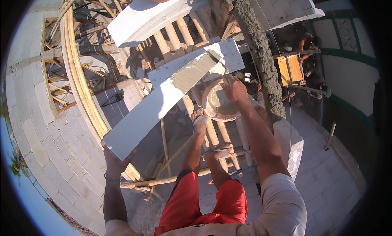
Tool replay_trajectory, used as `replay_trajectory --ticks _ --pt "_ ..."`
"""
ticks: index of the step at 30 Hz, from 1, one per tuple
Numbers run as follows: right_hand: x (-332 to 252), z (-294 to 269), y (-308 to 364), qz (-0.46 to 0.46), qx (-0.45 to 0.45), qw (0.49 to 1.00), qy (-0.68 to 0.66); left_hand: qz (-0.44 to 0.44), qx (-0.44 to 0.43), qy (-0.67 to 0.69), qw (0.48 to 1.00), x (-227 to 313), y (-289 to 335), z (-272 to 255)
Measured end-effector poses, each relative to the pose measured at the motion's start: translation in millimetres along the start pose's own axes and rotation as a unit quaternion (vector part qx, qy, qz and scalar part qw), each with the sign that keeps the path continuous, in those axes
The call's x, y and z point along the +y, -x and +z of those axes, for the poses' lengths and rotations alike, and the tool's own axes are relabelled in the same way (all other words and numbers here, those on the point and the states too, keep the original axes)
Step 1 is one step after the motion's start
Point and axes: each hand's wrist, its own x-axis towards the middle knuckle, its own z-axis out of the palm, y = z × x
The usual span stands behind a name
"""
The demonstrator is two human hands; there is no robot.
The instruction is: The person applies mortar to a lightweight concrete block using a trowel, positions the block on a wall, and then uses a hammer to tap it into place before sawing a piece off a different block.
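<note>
My left hand grips the near end of a long white block, which slants up to the right in front of me. A patch of wet grey mortar covers its far end, which rests over another white slab. In my right hand is a trowel, its blade at the far edge of the mortar patch. Just below that hand stands a round bucket with pale mortar inside, partly hidden by the hand.
Beneath my sandalled feet lie bamboo poles with gaps between them. A mortar-topped wall runs along the right, with a thin string beside it. Block walls rise at left. People work lower down at right.
</note>
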Motion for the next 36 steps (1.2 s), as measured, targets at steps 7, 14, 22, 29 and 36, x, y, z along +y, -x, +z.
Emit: replay_trajectory --ticks 7,14,22,29,36 --pt "17 24 -23 0.064 0.001 0.998 0.028 -0.038 -0.028 0.046 0.998 -25 7 1" --pt "20 38 54 -0.004 0.064 0.996 0.063 -0.055 -0.026 0.044 0.997 -33 11 0" --pt "48 40 126 0.188 -0.186 0.96 0.09 -0.107 -0.073 0.089 0.988 -7 5 -9" --pt "78 135 62 0.112 -0.187 0.973 0.073 -0.103 0.011 0.05 0.993 -1 14 4" --pt "174 135 107 -0.147 -0.071 0.985 -0.056 -0.15 -0.004 0.078 0.986 -9 24 10"
